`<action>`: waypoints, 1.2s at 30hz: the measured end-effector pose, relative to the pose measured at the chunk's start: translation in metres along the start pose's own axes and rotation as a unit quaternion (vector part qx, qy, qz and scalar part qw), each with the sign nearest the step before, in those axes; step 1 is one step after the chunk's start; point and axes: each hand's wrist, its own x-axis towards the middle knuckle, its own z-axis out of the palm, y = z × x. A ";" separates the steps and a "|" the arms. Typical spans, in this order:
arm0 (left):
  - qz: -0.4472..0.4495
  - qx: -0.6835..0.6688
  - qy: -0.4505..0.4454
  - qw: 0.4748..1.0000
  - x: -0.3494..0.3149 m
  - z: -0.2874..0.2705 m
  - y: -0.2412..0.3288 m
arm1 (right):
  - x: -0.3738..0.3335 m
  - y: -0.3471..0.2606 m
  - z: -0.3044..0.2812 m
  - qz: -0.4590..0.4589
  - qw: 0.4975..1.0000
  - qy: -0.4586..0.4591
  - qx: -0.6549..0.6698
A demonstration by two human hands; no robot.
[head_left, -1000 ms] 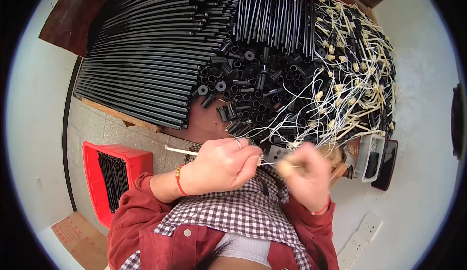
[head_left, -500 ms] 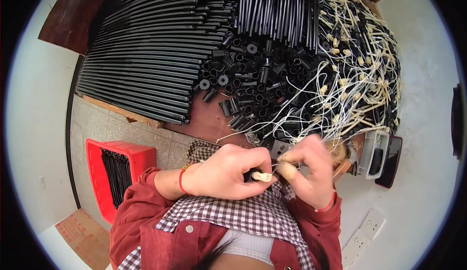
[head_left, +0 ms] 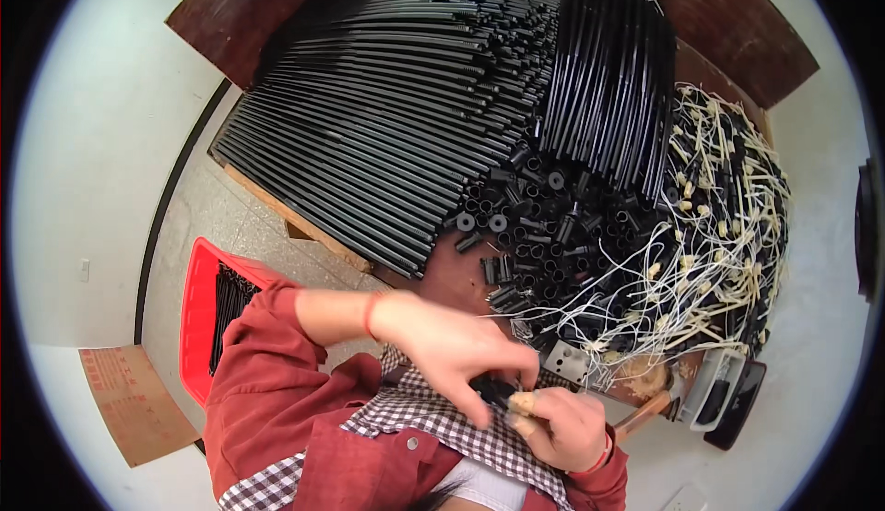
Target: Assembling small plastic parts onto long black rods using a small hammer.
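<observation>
In front of my checked apron (head_left: pixel 406 410), my right hand (head_left: pixel 576 428) pinches a small black tube-like piece (head_left: pixel 493 389) at its right end. Beige coverings show on that hand's thumb and fingertip. My left hand (head_left: pixel 452 345) is spread over the same piece from the left, its thumb and forefinger apart on either side; it is slightly blurred, and whether it touches the piece is unclear. Beyond my hands lies a heap of short black tubes (head_left: pixel 553 225). To the right spreads a pile of white wires with cream connectors (head_left: pixel 701 253).
Long black rods (head_left: pixel 369 133) cover the table's left, with another bundle of rods (head_left: pixel 608 87) at the back. A metal block with holes (head_left: pixel 565 361) sits at the near edge. A clear tray (head_left: pixel 712 391) and phone (head_left: pixel 740 407) lie right; a red bin (head_left: pixel 195 327) stands left.
My left hand has opened from a closed grip around the black piece with a cream end. My right hand has gone from a thin wire to the piece. The view has shifted.
</observation>
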 end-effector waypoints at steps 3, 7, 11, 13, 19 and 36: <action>-0.011 0.303 0.292 0.907 -0.024 -0.081 -0.014 | -0.006 0.004 -0.011 0.068 0.997 0.020 0.022; -0.157 0.608 0.436 0.645 -0.095 -0.180 -0.088 | -0.015 0.006 -0.015 0.223 0.934 -0.053 0.273; -0.113 0.620 0.363 0.687 -0.100 -0.190 -0.096 | -0.021 0.006 -0.015 0.203 0.933 0.066 0.291; -0.050 0.585 0.370 0.720 -0.093 -0.182 -0.086 | -0.023 0.008 -0.017 0.182 0.891 0.315 0.272; -0.014 0.484 0.349 0.802 -0.045 -0.119 0.002 | -0.044 0.016 -0.047 0.056 0.731 0.654 0.188; 0.136 0.483 0.224 0.836 -0.009 -0.083 0.031 | -0.105 0.006 -0.062 0.006 0.774 0.629 0.076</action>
